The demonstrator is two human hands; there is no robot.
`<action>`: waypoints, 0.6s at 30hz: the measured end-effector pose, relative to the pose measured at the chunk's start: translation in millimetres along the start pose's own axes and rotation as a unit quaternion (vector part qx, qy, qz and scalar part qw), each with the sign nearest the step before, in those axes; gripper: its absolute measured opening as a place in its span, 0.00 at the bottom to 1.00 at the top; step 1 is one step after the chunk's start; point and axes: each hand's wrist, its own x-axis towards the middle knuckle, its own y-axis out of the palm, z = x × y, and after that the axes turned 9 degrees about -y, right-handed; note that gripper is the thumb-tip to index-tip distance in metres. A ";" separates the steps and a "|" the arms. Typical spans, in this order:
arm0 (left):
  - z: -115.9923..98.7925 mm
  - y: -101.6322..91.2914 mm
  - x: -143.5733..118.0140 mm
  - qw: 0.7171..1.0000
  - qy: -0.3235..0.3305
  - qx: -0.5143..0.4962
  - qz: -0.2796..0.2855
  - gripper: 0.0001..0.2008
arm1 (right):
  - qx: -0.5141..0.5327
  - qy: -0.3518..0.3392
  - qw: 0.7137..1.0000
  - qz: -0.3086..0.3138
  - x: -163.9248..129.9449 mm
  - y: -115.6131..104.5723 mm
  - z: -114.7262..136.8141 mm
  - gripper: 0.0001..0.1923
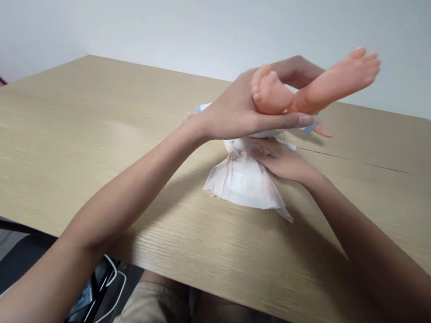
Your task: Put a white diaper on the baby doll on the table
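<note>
A baby doll lies on its back on the table, its two legs raised with the soles toward me. My left hand is wrapped round both legs near the ankles and holds them up. Beneath the raised legs lies a white diaper, its near end spread flat toward me and its middle bunched. My right hand rests low on the diaper under the doll, fingers stretched out; the fingertips are partly hidden. The doll's head and most of its body are hidden behind my left hand.
The wooden table has a thin seam running across it, and a pale wall stands behind. Below the near edge are a white cable, a black bag-like thing and my knees in beige shorts.
</note>
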 end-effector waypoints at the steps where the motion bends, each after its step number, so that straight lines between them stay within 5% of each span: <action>1: 1.7 1.8 -2.6 1.000 -0.013 0.006 0.002 0.24 | 0.012 0.020 1.000 -0.011 -14.9 -5.3 8.5 0.23; 5: 11.6 11.9 -14.7 0.999 -0.051 0.003 0.012 0.28 | 0.016 0.106 0.978 -0.181 -58.4 -10.1 35.9 0.25; 9: 11.5 23.9 -28.9 0.997 -0.072 -0.014 0.024 0.25 | 0.015 0.031 0.949 -0.312 -67.5 -2.1 56.8 0.39; 14: 5.3 25.0 -50.8 0.996 -0.077 -0.023 0.025 0.26 | 0.007 -0.025 0.969 -0.245 -65.4 -5.4 76.7 0.42; 18: 19.2 7.3 -77.4 0.997 -0.058 0.009 0.058 0.25 | -0.015 -0.094 0.982 -0.162 -84.3 -15.8 59.8 0.27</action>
